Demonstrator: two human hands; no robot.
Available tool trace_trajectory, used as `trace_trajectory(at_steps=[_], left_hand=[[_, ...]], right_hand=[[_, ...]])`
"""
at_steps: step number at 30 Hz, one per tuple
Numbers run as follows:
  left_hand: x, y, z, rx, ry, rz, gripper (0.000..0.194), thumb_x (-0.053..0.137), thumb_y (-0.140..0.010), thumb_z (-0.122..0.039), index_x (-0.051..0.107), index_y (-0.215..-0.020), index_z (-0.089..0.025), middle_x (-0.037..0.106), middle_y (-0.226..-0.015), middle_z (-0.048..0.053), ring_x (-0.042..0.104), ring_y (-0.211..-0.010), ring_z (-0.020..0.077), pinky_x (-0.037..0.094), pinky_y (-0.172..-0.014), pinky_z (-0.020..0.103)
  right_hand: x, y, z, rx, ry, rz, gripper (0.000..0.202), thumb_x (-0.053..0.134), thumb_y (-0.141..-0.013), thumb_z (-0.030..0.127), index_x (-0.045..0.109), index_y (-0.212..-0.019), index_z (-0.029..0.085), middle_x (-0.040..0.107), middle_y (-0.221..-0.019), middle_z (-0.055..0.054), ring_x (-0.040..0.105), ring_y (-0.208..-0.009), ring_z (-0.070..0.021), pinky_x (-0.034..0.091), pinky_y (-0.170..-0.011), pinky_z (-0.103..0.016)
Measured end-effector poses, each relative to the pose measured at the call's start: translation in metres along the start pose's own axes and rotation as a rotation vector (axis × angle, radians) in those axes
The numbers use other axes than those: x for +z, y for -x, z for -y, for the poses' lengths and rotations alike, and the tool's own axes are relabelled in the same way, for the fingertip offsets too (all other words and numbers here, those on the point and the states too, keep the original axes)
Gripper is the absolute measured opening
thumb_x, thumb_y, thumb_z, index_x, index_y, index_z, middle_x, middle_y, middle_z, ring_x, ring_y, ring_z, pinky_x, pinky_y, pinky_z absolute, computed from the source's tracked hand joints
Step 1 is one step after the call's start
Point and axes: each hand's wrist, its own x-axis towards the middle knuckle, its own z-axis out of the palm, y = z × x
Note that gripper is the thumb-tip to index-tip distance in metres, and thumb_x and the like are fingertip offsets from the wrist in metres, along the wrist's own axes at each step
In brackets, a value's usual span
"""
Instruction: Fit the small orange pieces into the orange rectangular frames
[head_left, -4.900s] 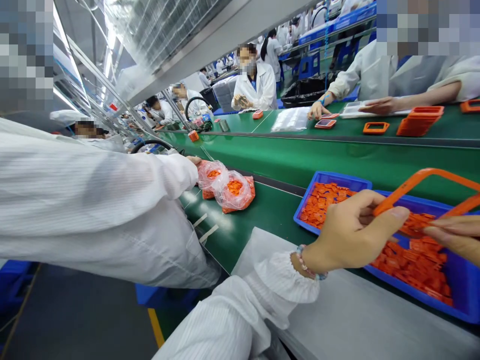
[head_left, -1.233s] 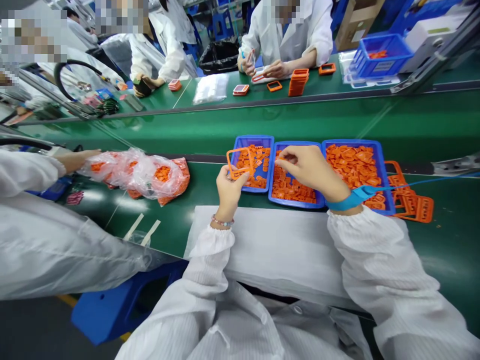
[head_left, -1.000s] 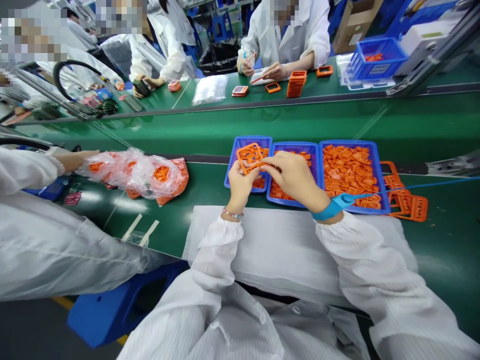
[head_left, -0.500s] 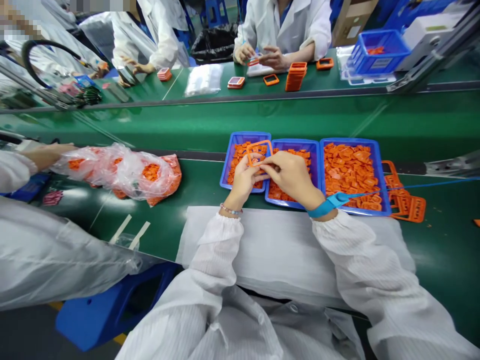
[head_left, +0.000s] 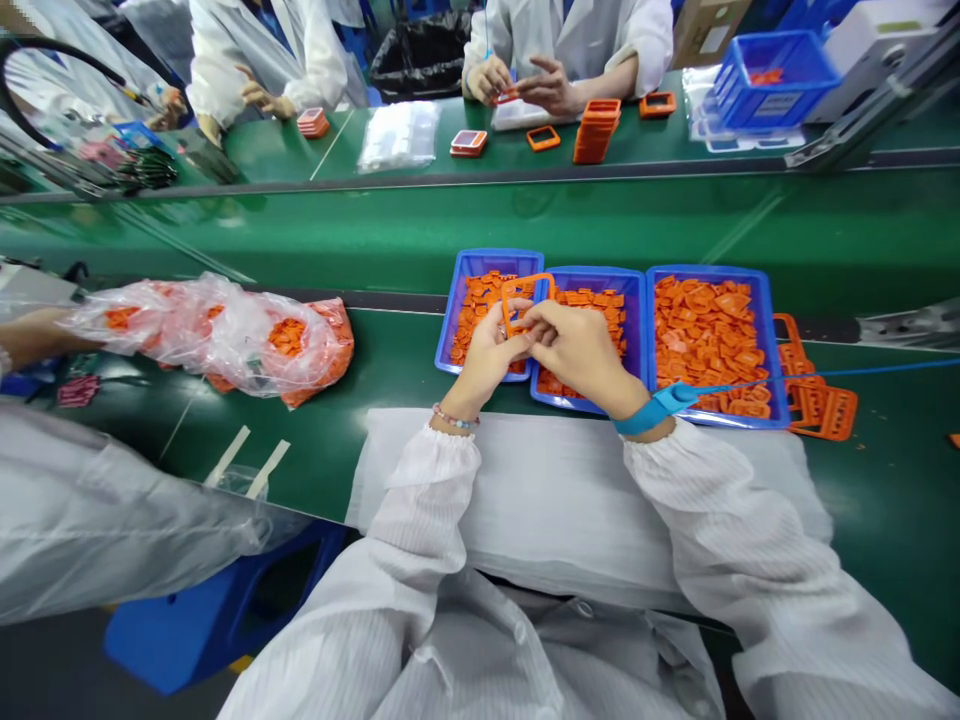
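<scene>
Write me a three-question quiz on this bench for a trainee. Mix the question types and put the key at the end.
1. What is around the wrist of the right hand?
A) A beaded bracelet
B) A blue band
C) A metal watch

2. True or false: the left hand has hold of a thin orange frame.

3. How many shallow blue trays of orange pieces stand in a row just beyond the white sheet?

Key: 1 B; 2 true; 3 three.

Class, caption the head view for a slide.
Both hands hold an orange frame over blue trays of orange parts.
</scene>
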Motion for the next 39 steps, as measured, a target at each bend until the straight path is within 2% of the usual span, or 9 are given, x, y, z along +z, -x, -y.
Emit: trace_trajectory(at_steps=[5, 8, 12, 17, 24, 29, 33, 36, 39], left_hand=[[0.000, 0.000, 0.001, -0.044, -0.014, -0.025, 0.035, 0.064, -0.080, -0.015, 0.056, -0.113, -0.021, 0.065, -0.087, -0.002, 0.069, -0.080, 0.0118, 0.060, -0.086, 0.031], [0.000, 0.000, 0.001, -0.047, -0.017, -0.052, 0.035, 0.064, -0.082, -0.015, 0.055, -0.115, -0.022, 0.068, -0.093, -0.001, 0.072, -0.089, 0.0136, 0.061, -0.093, 0.034], [0.001, 0.000, 0.000, -0.040, -0.001, -0.069, 0.035, 0.066, -0.081, -0.014, 0.055, -0.113, -0.023, 0.069, -0.100, -0.001, 0.072, -0.093, 0.0134, 0.062, -0.094, 0.035], [0.002, 0.002, -0.002, -0.045, 0.015, -0.071, 0.036, 0.066, -0.078, -0.010, 0.056, -0.111, -0.022, 0.067, -0.095, -0.002, 0.070, -0.086, 0.0108, 0.061, -0.096, 0.036], [0.002, 0.002, 0.000, -0.029, -0.030, -0.093, 0.027, 0.070, -0.088, -0.026, 0.058, -0.112, -0.023, 0.066, -0.099, 0.000, 0.069, -0.090, 0.0122, 0.062, -0.095, 0.035], [0.000, 0.000, 0.002, -0.026, -0.036, -0.071, 0.028, 0.070, -0.089, -0.029, 0.057, -0.113, -0.023, 0.067, -0.100, 0.002, 0.071, -0.095, 0.0146, 0.061, -0.095, 0.036], [0.000, 0.000, 0.003, -0.009, -0.069, -0.098, 0.031, 0.072, -0.089, -0.029, 0.056, -0.115, -0.023, 0.068, -0.103, 0.002, 0.071, -0.095, 0.0143, 0.061, -0.096, 0.035], [0.000, 0.001, 0.005, 0.034, -0.075, -0.146, 0.035, 0.075, -0.087, -0.033, 0.055, -0.116, -0.024, 0.068, -0.106, 0.003, 0.071, -0.095, 0.0143, 0.061, -0.093, 0.033], [0.000, 0.001, 0.006, 0.075, -0.042, -0.182, 0.040, 0.078, -0.085, -0.036, 0.054, -0.116, -0.024, 0.068, -0.108, 0.003, 0.072, -0.098, 0.0156, 0.061, -0.089, 0.029]], right_hand=[[-0.007, -0.002, 0.000, -0.028, -0.009, 0.023, 0.017, 0.065, -0.080, 0.008, 0.077, -0.088, 0.017, 0.075, -0.080, -0.004, 0.066, -0.070, -0.0176, 0.047, -0.067, -0.028], [-0.016, -0.004, 0.000, -0.030, 0.035, 0.029, 0.018, 0.067, -0.081, 0.009, 0.080, -0.091, 0.018, 0.074, -0.080, -0.004, 0.063, -0.068, -0.0172, 0.044, -0.067, -0.029], [-0.024, -0.006, -0.001, -0.005, 0.092, 0.027, 0.014, 0.071, -0.082, 0.013, 0.081, -0.091, 0.018, 0.073, -0.082, -0.005, 0.061, -0.069, -0.0177, 0.042, -0.067, -0.031], [-0.023, -0.003, 0.002, -0.048, 0.174, 0.007, 0.015, 0.068, -0.086, 0.014, 0.081, -0.090, 0.020, 0.072, -0.087, -0.006, 0.061, -0.078, -0.0196, 0.039, -0.068, -0.032], [-0.024, -0.003, 0.002, -0.024, 0.197, 0.026, 0.015, 0.066, -0.089, 0.022, 0.081, -0.089, 0.022, 0.070, -0.081, -0.005, 0.058, -0.072, -0.0191, 0.037, -0.065, -0.034], [-0.020, -0.002, 0.003, -0.052, 0.190, 0.021, 0.020, 0.062, -0.091, 0.021, 0.082, -0.094, 0.022, 0.072, -0.089, -0.006, 0.061, -0.080, -0.0212, 0.040, -0.068, -0.035], [-0.019, -0.003, 0.003, -0.039, 0.176, 0.019, 0.018, 0.062, -0.089, 0.020, 0.081, -0.090, 0.021, 0.070, -0.083, -0.006, 0.060, -0.076, -0.0204, 0.040, -0.067, -0.034], [-0.018, -0.002, 0.004, -0.006, 0.136, -0.040, 0.021, 0.065, -0.087, 0.021, 0.079, -0.101, 0.019, 0.069, -0.083, -0.005, 0.060, -0.072, -0.0201, 0.045, -0.070, -0.035], [-0.015, -0.001, 0.005, -0.016, 0.077, -0.135, 0.037, 0.068, -0.084, 0.021, 0.074, -0.120, 0.018, 0.073, -0.106, -0.009, 0.066, -0.088, -0.0243, 0.052, -0.082, -0.039]])
